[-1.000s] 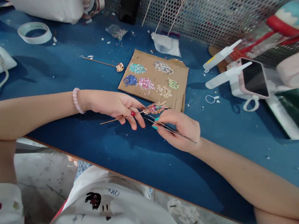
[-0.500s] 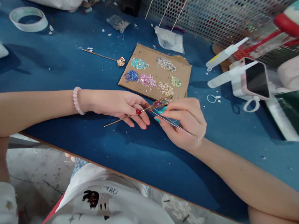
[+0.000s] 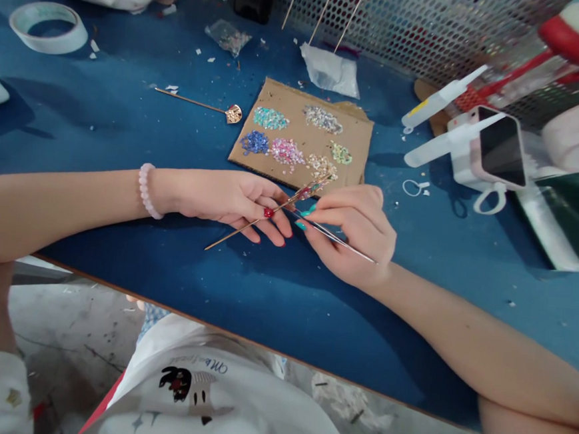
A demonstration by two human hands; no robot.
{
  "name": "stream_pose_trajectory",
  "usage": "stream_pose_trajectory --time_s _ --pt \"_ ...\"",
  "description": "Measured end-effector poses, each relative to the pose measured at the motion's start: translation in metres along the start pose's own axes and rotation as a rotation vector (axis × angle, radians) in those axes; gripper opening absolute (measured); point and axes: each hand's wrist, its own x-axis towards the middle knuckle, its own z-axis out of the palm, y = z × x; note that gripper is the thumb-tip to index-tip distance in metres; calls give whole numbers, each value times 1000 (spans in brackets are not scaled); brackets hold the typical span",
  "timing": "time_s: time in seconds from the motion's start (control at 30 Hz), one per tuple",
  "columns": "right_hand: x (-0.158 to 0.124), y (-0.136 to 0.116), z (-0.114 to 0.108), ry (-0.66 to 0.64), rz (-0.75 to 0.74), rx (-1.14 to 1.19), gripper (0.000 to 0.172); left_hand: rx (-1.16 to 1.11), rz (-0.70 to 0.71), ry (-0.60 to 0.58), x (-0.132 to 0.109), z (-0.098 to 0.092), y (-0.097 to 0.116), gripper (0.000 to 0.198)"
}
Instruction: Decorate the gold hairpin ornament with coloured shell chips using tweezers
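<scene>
Between the thumb and fingers of my left hand is a thin gold hairpin, its ornate, colourful head slanting up to the right. My right hand pinches a pair of slim metal tweezers, tips close to the hairpin beside my left fingertips. Whether the tweezers hold a tiny piece I cannot tell. Just beyond both hands lies a cardboard sheet with small heaps of chips: turquoise, silvery, blue, pink, pale cream and yellow-green.
Another gold hairpin lies left of the cardboard. A tape roll sits far left. White nozzle-tipped tubes and a pale device with a dark screen are at right. A perforated metal panel backs the blue table.
The tweezers have come closer together at their arms and turned slightly. The hairpin's head has tilted up a little in my left hand. The whole view has shifted slightly.
</scene>
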Motion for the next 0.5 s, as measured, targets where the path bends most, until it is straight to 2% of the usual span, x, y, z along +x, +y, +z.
stream_pose_trajectory --time_s 0.17,0.37,0.5 --pt "1 0 0 7 20 26 10 6 31 -9 -1 -1 -1 34" --pt "1 1 2 28 14 53 10 -218 46 -34 3 -4 -12 26" --pt "2 1 3 41 24 56 11 -261 62 -62 6 -7 -18 28"
